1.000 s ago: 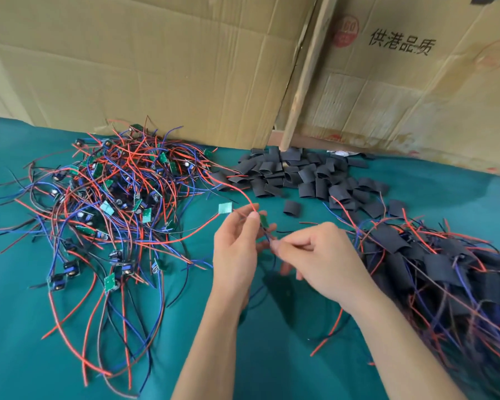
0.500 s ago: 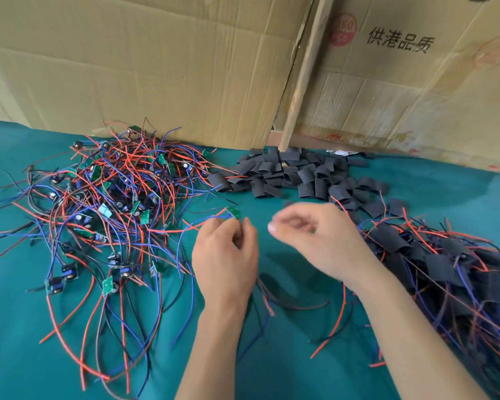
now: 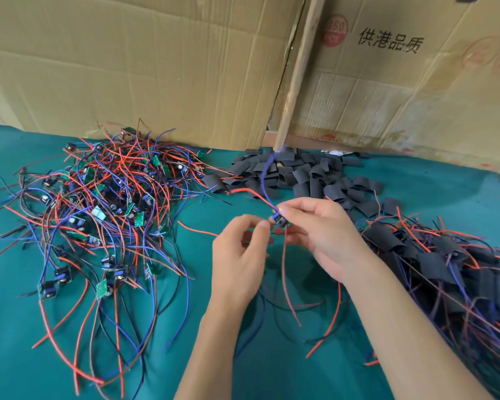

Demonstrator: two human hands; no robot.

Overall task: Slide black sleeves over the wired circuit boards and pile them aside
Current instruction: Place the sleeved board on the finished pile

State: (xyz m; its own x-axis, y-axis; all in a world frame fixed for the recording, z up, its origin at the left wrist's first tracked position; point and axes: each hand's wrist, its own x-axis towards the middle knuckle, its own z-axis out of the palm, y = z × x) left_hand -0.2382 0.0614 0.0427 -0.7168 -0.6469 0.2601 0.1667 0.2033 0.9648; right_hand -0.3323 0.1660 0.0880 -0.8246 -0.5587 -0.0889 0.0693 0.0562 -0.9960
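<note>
A small wired circuit board with a blue part is held above the green cloth at centre. My right hand pinches it between thumb and fingers. My left hand pinches its near end or wires with thumb and forefinger. Its red and blue wires rise toward the back, and others hang down. A tangle of bare wired boards lies at the left. Loose black sleeves are heaped at the back centre. Sleeved boards are piled at the right.
Cardboard sheets and a wooden slat stand upright along the back edge of the green cloth. Loose red, black and blue wires trail on the cloth under my forearms.
My hands have come together again at centre, slightly right and farther back. My right hand now pinches the board, whose wires swing upward; half a second ago that hand was apart and empty.
</note>
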